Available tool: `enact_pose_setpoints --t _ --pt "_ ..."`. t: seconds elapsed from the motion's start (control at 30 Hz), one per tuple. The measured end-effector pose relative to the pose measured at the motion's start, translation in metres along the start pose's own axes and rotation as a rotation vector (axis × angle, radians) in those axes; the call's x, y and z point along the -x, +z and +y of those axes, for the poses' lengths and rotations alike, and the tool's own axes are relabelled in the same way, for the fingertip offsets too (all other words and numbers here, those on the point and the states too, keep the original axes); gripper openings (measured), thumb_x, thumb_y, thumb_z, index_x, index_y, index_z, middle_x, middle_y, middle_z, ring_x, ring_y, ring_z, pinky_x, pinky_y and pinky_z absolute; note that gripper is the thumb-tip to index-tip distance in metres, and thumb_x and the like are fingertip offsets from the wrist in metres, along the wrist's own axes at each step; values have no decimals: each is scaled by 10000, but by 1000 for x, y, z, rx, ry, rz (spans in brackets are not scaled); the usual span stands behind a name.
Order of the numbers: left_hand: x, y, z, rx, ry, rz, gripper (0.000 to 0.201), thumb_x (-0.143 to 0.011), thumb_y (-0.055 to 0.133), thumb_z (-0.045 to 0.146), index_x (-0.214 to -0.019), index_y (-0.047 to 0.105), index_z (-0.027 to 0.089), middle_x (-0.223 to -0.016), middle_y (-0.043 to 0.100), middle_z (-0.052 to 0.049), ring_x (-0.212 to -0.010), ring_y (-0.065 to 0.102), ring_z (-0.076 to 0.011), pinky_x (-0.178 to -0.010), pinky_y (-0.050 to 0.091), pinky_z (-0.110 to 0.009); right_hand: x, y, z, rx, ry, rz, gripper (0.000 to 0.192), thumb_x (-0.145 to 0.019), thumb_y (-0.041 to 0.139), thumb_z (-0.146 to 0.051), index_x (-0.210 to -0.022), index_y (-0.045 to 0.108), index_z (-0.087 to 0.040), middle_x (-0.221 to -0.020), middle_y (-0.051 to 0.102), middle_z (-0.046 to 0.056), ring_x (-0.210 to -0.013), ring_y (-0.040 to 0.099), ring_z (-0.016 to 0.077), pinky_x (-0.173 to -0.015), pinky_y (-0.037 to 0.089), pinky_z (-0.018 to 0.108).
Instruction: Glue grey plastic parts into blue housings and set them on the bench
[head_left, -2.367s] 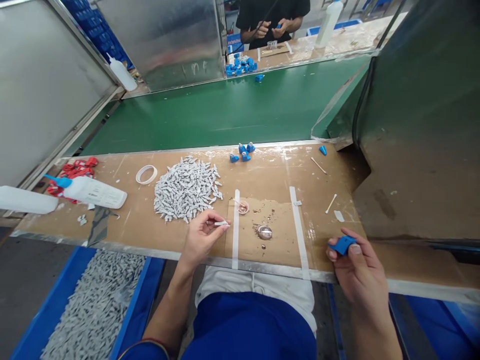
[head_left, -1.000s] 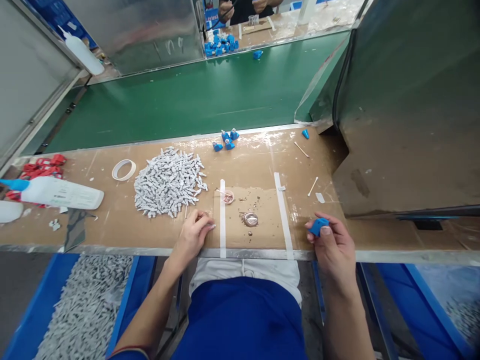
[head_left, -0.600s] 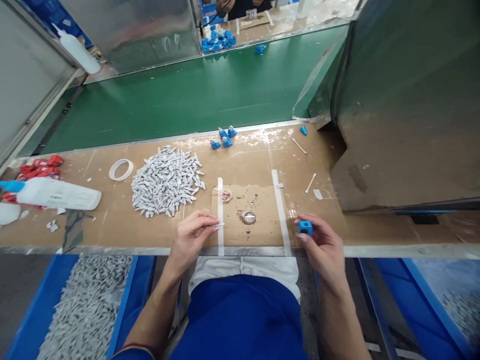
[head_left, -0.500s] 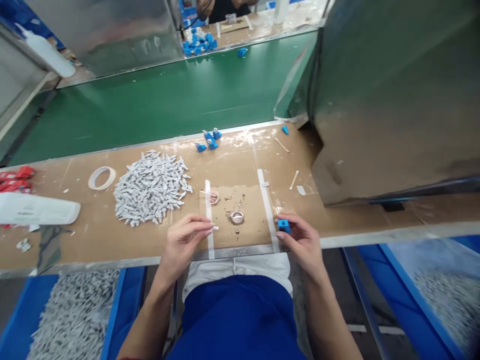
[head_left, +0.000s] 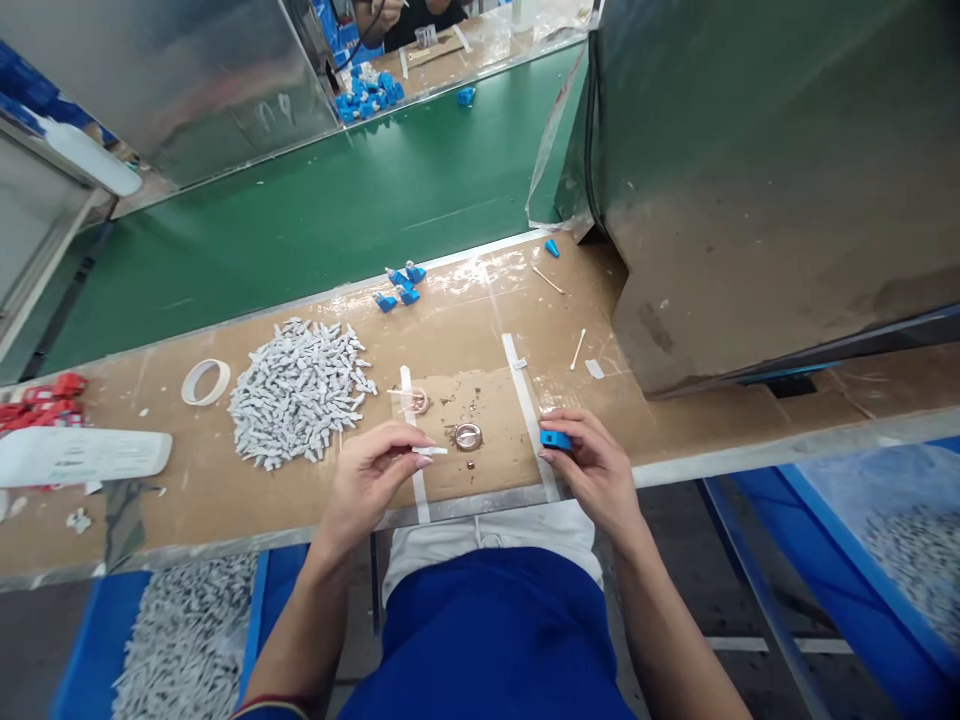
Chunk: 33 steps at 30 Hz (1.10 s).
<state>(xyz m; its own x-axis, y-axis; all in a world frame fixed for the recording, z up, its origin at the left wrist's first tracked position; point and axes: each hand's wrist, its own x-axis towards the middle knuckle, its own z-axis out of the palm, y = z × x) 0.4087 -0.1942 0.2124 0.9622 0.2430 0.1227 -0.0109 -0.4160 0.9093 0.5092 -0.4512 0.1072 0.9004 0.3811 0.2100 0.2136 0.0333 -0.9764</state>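
Pinched between the thumb and fingers of my left hand [head_left: 373,474] is a small white plastic piece [head_left: 432,451], its narrow end pointing right. My right hand [head_left: 596,463] grips a blue plastic block [head_left: 556,440] with a dark hole in the side that faces left. The two parts are apart, held above the near edge of the bench. Between my hands lies a small round metal dish [head_left: 468,437] on stained cardboard. A smaller round dish [head_left: 418,401] with a stick across it sits near the left tape strip. The heap of pale grey pieces [head_left: 300,390] is left of my left hand.
Several blue pieces [head_left: 399,286] lie by the green belt [head_left: 315,215]. Cotton swabs [head_left: 577,349], a tape roll [head_left: 205,382] and a white bottle [head_left: 86,455] are on the bench. A large metal housing [head_left: 750,200] stands at right. Across the belt, a person's hands are partly visible.
My right hand has turned the blue block so its hole faces left. More of the white piece shows from my left fingers. The whole view has shifted and tilted slightly.
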Motion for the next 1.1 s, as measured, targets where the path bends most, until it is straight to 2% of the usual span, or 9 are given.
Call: enact_pose_setpoints --t 0.13,0.27,0.4,0.5,0.63,0.73,0.83,0.97,1.1 --pt "2 1 0 -62 -39 -8 133 -884 768 315 -908 774 184 -863 757 -65 -800 702 -176 -702 565 -257 0 -1 1 72 -9 -31 258 -929 714 -282 -1177 759 -334 -1199 660 89 -1124 644 247 -913 570 402" --pt "-1 2 2 -156 6 -30 81 -901 744 277 -910 745 196 -868 745 -45 -810 691 -170 -734 554 -259 1 -3 2 70 -37 -29 255 -948 684 -269 -1183 756 -336 -1267 643 99 -1156 648 246 -887 595 399" --pt "-12 5 7 -349 83 -145 63 -948 678 243 -925 716 198 -871 731 -39 -794 678 -166 -719 532 -259 2 -3 3 54 -27 -27 190 -938 700 -284 -1118 758 -300 -1301 647 113 -1184 657 257 -879 603 406" --pt "-21 10 12 -512 169 -244 112 -995 605 241 -950 698 197 -884 719 -39 -811 678 -170 -731 521 -265 2 -2 4 11 -14 -24 131 -928 717 -276 -1058 735 -280 -1260 676 104 -1147 680 241 -885 597 393" --pt "-29 20 13 -679 262 -305 167 -1030 539 244 -959 681 191 -889 698 -39 -803 671 -171 -725 515 -265 2 0 5 -89 31 1 126 -899 761 -305 -971 670 -255 -1138 709 77 -995 716 198 -822 605 352" --pt "-32 25 10 -746 267 -352 177 -1031 530 240 -949 677 189 -899 691 -45 -800 665 -180 -717 512 -276 1 1 6 -103 42 12 211 -852 814 -353 -918 644 -247 -1067 714 66 -967 713 200 -806 601 351" --pt "-33 28 9 -788 233 -384 190 -1033 519 247 -935 672 190 -887 682 -45 -783 652 -181 -707 508 -280 1 1 6 -89 55 6 207 -869 794 -382 -919 645 -247 -1064 710 69 -980 707 206 -823 599 364" --pt "-31 26 14 -759 233 -356 196 -1037 511 266 -945 671 199 -886 692 -43 -778 656 -177 -704 510 -273 1 -1 4 -58 48 -1 146 -922 729 -362 -992 658 -256 -1086 697 71 -1019 692 207 -861 590 356" --pt "-26 21 19 -631 223 -203 128 -1012 563 254 -959 674 215 -896 725 -35 -819 684 -173 -749 532 -264 -1 -2 -7 5 36 -20 226 -948 685 -339 -1165 688 -275 -1128 681 82 -1036 680 223 -876 585 361"
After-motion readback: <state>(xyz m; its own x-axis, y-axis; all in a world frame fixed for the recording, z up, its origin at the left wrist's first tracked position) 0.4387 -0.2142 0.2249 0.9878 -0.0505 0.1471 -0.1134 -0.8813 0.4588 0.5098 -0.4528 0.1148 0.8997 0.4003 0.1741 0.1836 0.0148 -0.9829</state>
